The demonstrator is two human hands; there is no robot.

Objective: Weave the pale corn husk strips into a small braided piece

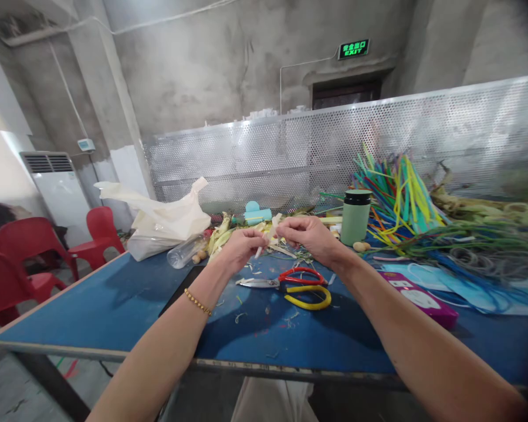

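Above the middle of the table, my left hand (247, 247) and my right hand (308, 234) meet with their fingers pinched. Between them is a pale strip (273, 228) that looks like corn husk. One end rises above the fingertips, and a white end hangs below my left fingers. Scissors (268, 283) with one red and one yellow handle lie on the table beneath my hands, blades pointing left. Small fibre scraps are scattered around them. Corn husks (220, 237) lie behind my left hand, and a green jar (355, 218) with a black lid stands behind my right wrist.
On the blue table (127, 305), a white bag (167, 220) and a clear bottle (185, 252) sit at left. Colourful pipe cleaners (405, 199), a purple box (422, 299) and blue face masks (462, 284) are at right. A perforated metal panel (255, 152) stands behind.
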